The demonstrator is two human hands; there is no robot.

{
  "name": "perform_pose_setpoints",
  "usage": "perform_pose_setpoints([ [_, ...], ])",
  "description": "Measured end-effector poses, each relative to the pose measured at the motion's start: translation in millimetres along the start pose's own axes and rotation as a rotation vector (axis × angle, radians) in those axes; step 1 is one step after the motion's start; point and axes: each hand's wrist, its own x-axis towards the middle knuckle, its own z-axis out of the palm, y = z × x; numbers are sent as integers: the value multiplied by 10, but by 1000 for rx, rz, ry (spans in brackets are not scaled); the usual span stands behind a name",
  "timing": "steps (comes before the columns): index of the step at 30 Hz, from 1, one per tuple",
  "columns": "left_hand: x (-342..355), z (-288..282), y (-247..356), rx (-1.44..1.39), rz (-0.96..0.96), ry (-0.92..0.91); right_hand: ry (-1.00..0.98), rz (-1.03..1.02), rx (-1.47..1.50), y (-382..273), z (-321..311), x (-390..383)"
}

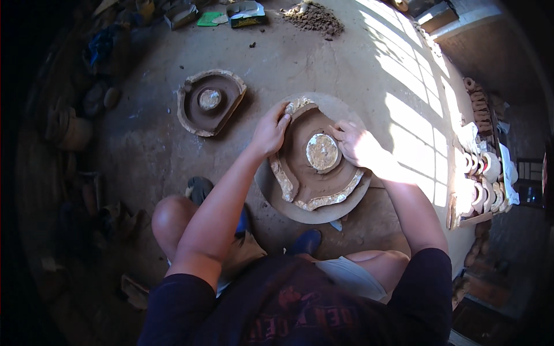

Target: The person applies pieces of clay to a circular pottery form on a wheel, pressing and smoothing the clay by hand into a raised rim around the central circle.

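A fan-shaped mould (314, 173) filled with brown clay lies on a round grey disc (277, 199) on the floor. A pale round boss (322, 151) sticks up in its middle. My left hand (270, 130) presses on the mould's upper left rim, fingers bent over the edge. My right hand (355, 141) rests on the clay at the upper right, next to the boss. Neither hand holds a loose object.
A second fan-shaped mould (209, 102) with clay sits on the floor to the upper left. A heap of loose clay (314, 17) lies at the top. Stacked clay pieces (482, 181) line the right side. My knees and dark shoes (306, 241) are below the disc.
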Motion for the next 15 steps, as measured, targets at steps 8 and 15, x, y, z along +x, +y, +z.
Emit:
perform_pose_setpoints([
  [8, -106, -2, 42, 42, -5, 93, -143, 151, 137, 166, 81, -23],
  [15, -11, -247, 219, 131, -236, -38, -50, 228, 244, 20, 104, 34],
])
